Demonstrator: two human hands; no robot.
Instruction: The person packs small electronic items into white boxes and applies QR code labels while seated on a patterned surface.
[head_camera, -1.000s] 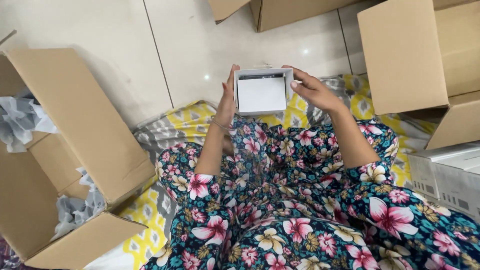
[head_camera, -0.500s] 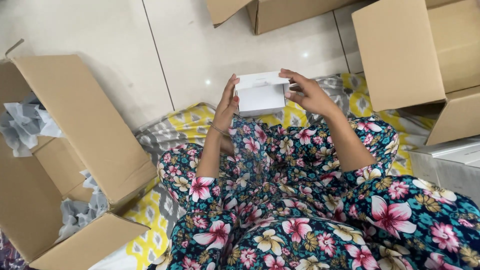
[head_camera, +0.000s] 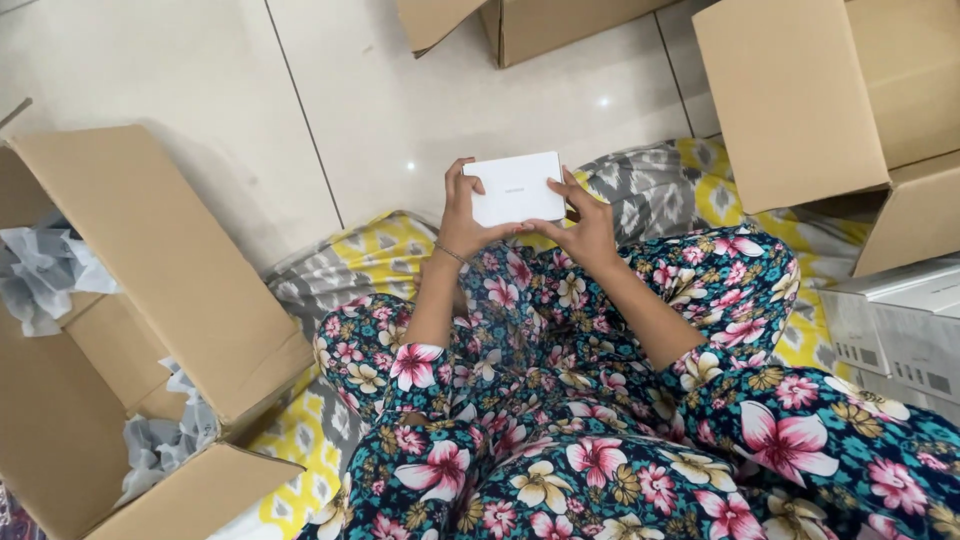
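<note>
I hold a small flat white box (head_camera: 515, 187) in front of me with both hands, above my crossed legs in floral trousers. My left hand (head_camera: 462, 215) grips its left edge, thumb on the front. My right hand (head_camera: 585, 222) grips its right and lower edge, fingers spread along the side. The box's closed white face points up at me.
A big open cardboard box (head_camera: 130, 320) with crumpled white paper lies at my left. Another large cardboard box (head_camera: 830, 100) stands at the right, with white cartons (head_camera: 900, 320) below it. One more cardboard box (head_camera: 520, 25) sits at the top. A yellow and grey mat (head_camera: 370, 260) covers the tiled floor under me.
The white box was open with its inside showing; now it is shut and turned flat, its plain face up. Both hands have shifted slightly lower and stayed on it.
</note>
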